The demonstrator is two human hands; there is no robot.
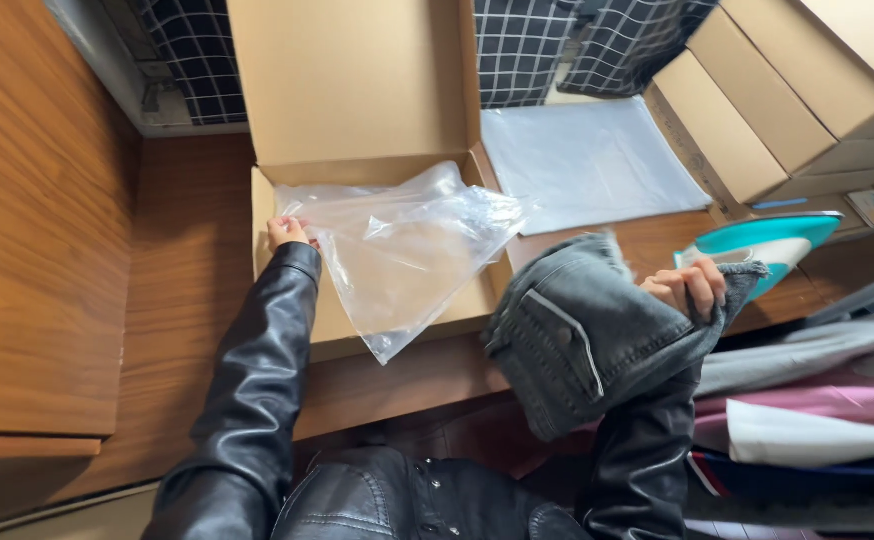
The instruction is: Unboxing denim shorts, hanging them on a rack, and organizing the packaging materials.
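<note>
wooden table (187, 300), open cardboard box (357, 90), left grip (285, 232) grasping plastic bag (402, 250), right grip (692, 290) grasping jeans (577, 340)

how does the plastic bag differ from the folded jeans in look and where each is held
The plastic bag is clear and thin, so the open cardboard box shows through it; the grey jeans are opaque, thick and folded. The left hand pinches the bag by one corner over the box, while the right hand grips the jeans off to the side of the box. Both are soft things, each held in one hand.

Grey denim jeans (577, 330), clear bag (402, 245), tan box (357, 90), teal/white iron (772, 240), blk/white check cloth (517, 50).
</note>
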